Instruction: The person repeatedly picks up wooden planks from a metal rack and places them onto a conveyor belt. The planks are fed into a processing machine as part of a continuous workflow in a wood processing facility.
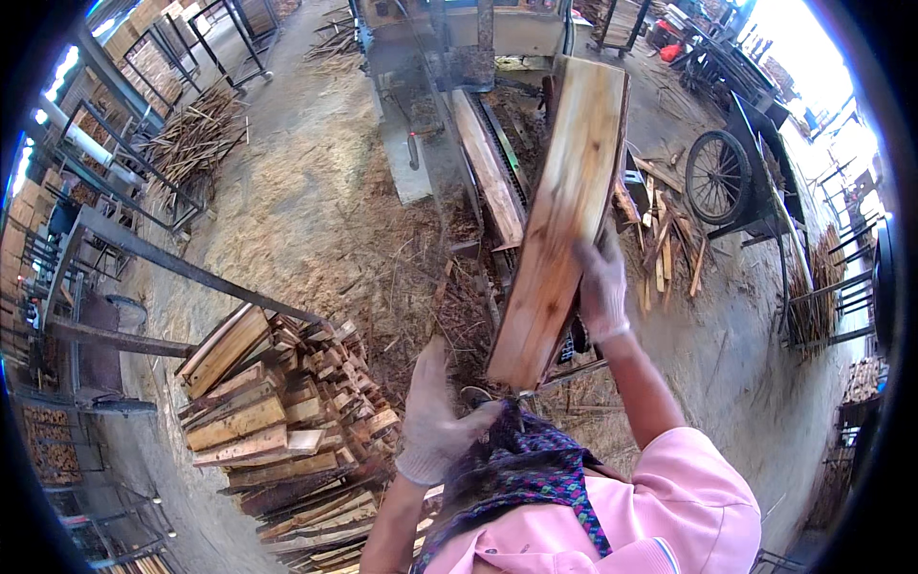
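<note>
A long, wide wooden plank (562,210) slants up and away in front of me, its near end close to my apron. My right hand (604,287), in a pale glove, grips the plank by its right edge. To the left of the plank's near end, my gloved left hand (435,416) is open, thumb spread from the fingers, with nothing in it. Beyond and left of the plank, a narrower board (486,172) lies along the machine's chain track (505,153), which the plank partly covers.
Cut boards are heaped in a pile (244,421) at near left, below a slanting metal bar (196,263). Offcuts (660,234) litter the floor at right, beside a wheeled cart (719,177). A red-handled tool (413,151) rests on a grey surface ahead.
</note>
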A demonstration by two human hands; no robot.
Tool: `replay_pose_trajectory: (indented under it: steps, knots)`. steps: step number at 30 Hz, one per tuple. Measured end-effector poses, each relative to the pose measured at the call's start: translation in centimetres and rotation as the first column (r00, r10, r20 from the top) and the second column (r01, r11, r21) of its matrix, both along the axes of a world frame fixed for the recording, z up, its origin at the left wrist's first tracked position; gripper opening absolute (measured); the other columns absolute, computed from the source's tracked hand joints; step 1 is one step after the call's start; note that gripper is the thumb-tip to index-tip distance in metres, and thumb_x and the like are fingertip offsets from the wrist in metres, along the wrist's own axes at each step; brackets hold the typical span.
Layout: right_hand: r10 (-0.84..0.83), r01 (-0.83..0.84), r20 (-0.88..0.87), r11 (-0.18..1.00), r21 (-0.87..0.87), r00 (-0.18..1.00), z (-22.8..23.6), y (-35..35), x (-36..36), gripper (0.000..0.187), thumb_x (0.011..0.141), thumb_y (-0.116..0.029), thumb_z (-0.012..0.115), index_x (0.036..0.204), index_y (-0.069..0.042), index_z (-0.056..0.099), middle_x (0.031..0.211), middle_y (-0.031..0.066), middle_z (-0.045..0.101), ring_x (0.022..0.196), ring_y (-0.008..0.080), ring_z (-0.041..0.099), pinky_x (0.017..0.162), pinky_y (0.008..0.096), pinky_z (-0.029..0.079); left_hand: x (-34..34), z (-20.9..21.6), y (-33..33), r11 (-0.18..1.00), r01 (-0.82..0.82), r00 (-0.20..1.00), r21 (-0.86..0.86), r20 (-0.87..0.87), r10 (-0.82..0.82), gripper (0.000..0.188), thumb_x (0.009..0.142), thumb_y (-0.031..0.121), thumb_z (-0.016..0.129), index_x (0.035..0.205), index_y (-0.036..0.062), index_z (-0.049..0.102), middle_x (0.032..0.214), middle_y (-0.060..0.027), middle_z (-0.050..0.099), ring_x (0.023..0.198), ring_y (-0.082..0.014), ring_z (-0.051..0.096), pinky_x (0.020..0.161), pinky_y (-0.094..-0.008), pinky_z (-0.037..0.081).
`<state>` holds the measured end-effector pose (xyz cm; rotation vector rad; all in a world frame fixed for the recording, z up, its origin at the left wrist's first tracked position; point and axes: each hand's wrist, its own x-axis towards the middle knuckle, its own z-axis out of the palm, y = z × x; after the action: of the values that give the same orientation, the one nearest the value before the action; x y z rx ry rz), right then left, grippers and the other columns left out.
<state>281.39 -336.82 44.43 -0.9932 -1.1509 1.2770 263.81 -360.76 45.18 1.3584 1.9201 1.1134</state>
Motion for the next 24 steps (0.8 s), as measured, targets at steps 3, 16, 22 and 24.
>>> replay_pose_trajectory:
  steps: [3,16,22,24]
  knots:
    - [0.025,0.001,0.277,0.996,-0.094,0.961,-1.4,9.3,2.9,0.053,0.095,-0.025,0.067,0.14,0.002,0.058,0.124,0.0126,0.071,0.112,0.0194,0.064,0.101,0.0327,0.049,-0.4,-4.5,-3.6,0.978,-0.156,0.918,-0.142,0.345,0.197,0.1,0.083,0.013,0.082,0.161,-0.0082,0.023,0.156,-0.0254,0.046,0.144,-0.0314,0.047,0.12,-0.0403,0.039]
    - [0.286,-0.311,0.878,0.935,-0.169,0.384,-11.0,30.9,-13.2,0.063,0.095,-0.047,0.068,0.134,0.003,0.065,0.131,0.0274,0.068,0.118,0.0413,0.068,0.103,0.0443,0.052,3.9,-15.8,-19.2,0.64,-0.506,0.315,-0.577,0.567,0.761,0.078,0.092,0.004,0.066,0.161,-0.002,0.03,0.143,-0.0156,0.057,0.119,-0.0233,0.062,0.096,-0.0333,0.053]
    - [0.187,-0.102,0.896,0.982,-0.159,0.402,-13.2,30.7,-15.5,0.08,0.084,-0.049,0.08,0.142,0.0,0.054,0.132,0.0267,0.067,0.124,0.0407,0.065,0.107,0.0475,0.051,5.0,-17.2,-17.9,0.622,-0.442,0.112,-0.647,0.648,0.754,0.084,0.092,-0.006,0.065,0.165,0.0016,0.024,0.137,-0.0138,0.058,0.115,-0.0234,0.063,0.092,-0.035,0.055]
    - [-0.02,-0.14,0.939,0.988,0.072,0.344,-13.9,29.4,-17.4,0.08,0.084,-0.047,0.08,0.144,-0.002,0.052,0.128,0.0245,0.07,0.121,0.0405,0.067,0.106,0.0478,0.052,5.2,-19.9,-19.3,0.677,-0.443,0.276,-0.588,0.628,0.727,0.08,0.092,-0.003,0.066,0.163,-0.0008,0.029,0.138,-0.0132,0.06,0.117,-0.0225,0.063,0.097,-0.0353,0.053]
